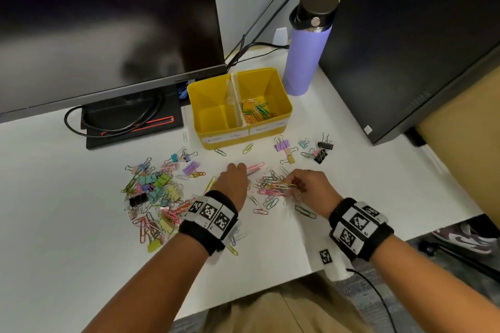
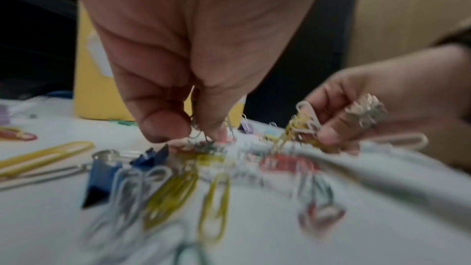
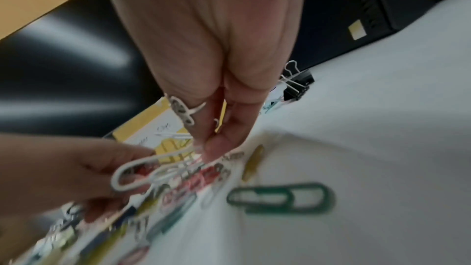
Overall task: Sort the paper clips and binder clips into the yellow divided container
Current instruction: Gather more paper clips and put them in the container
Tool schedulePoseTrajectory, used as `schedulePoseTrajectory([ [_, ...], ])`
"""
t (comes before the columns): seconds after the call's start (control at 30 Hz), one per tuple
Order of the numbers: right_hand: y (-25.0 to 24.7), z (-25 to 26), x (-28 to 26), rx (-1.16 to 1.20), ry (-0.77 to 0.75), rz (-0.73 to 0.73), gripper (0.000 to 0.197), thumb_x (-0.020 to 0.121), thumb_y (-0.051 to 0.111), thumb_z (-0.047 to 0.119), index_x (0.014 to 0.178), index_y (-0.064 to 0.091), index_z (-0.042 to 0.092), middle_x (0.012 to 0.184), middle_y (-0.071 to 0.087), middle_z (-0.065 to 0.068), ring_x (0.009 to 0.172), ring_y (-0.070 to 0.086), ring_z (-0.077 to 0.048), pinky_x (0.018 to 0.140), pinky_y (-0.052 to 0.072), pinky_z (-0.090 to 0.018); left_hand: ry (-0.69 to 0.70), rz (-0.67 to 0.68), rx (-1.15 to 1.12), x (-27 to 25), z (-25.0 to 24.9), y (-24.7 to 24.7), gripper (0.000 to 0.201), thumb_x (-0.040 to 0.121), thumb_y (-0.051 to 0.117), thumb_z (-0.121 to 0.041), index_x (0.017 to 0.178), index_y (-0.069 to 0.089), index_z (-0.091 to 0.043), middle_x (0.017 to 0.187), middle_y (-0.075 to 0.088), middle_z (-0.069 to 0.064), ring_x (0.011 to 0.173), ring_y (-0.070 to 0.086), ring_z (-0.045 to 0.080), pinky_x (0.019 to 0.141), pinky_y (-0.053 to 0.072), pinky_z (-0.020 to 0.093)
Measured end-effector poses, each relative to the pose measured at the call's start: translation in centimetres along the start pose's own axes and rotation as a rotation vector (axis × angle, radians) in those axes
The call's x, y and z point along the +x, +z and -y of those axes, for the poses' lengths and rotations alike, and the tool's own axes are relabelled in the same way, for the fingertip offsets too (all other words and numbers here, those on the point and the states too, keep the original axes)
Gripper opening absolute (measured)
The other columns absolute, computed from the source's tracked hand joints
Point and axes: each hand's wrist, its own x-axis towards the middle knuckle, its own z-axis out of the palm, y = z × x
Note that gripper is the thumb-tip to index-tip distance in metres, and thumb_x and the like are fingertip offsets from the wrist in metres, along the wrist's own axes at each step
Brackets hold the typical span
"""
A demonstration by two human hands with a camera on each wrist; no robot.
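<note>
The yellow divided container [image 1: 284, 113] stands at the back of the white table; its right compartment holds paper clips [image 1: 257, 112], and its left one looks empty. Between my hands lies a loose heap of paper clips [image 1: 266, 192]. My left hand [image 1: 239, 167] reaches down into it, thumb and fingers pinching small silver clips [image 2: 201, 142]. My right hand [image 1: 293, 184] pinches a bunch of yellow and white paper clips [image 2: 303, 126] just above the heap. A mixed pile of binder clips and paper clips [image 1: 154, 192] lies to the left. More binder clips [image 1: 286, 149] sit on the right near the container.
A dark monitor [image 1: 108, 21] on a black stand [image 1: 130, 121] fills the back left. A purple bottle [image 1: 305, 54] stands right of the container, beside a black computer case [image 1: 419, 35]. A green paper clip [image 3: 280, 196] lies near my right hand. The table's front edge [image 1: 270, 289] runs below my wrists.
</note>
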Motion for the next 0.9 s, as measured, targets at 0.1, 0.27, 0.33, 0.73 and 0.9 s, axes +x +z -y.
schedulePoseTrajectory([
  [0.1,-2.1,0.4,0.5,0.173,0.024,0.03,0.024,0.077,0.065,-0.006,0.074,0.061,0.017,0.073,0.062,-0.005,0.067,0.056,-0.004,0.066,0.043,-0.014,0.024,-0.009,-0.239,-0.4,0.4,-3.1,0.022,0.094,0.043,-0.006,0.113,0.048,0.002,0.117,0.056,0.019,0.107,0.054,0.03,0.081,0.041,0.031],
  [0.27,-6.5,3.7,2.7,0.513,0.015,0.0,0.015,0.079,0.062,-0.01,0.081,0.05,-0.019,0.069,0.053,-0.018,0.054,0.056,-0.004,0.054,0.052,-0.017,0.17,-0.172,-0.615,-0.5,-1.8,-9.8,0.018,0.095,0.047,-0.02,0.101,0.053,-0.004,0.079,0.054,0.003,0.071,0.05,0.02,0.063,0.039,0.029],
  [0.33,-8.2,5.4,4.7,0.542,-0.054,-0.07,0.01,0.079,0.063,-0.008,0.081,0.055,-0.013,0.069,0.054,-0.018,0.054,0.055,-0.008,0.056,0.05,-0.019,0.174,-0.244,-0.694,1.2,-2.8,-11.6,0.009,0.092,0.052,-0.019,0.092,0.054,-0.01,0.068,0.05,-0.005,0.063,0.049,0.016,0.06,0.043,0.028],
  [0.73,-9.1,7.8,12.7,-0.126,-0.154,-0.042,0.042,0.088,0.054,0.004,0.13,0.047,0.006,0.122,0.059,-0.021,0.109,0.056,-0.034,0.094,0.043,-0.032,0.033,-0.132,-0.819,6.3,-1.4,-12.4,0.039,0.088,0.055,-0.001,0.127,0.05,0.0,0.104,0.066,0.013,0.083,0.063,0.013,0.074,0.052,0.025],
  [0.9,-8.9,5.2,8.1,-0.048,-0.278,-0.164,0.036,0.083,0.057,-0.004,0.116,0.059,0.007,0.108,0.063,-0.016,0.092,0.056,-0.02,0.084,0.045,-0.025,0.18,-0.046,-0.674,4.9,-1.1,-13.2,0.065,0.088,0.058,-0.006,0.144,0.025,-0.012,0.147,0.037,0.007,0.133,0.04,0.022,0.106,0.036,0.029],
])
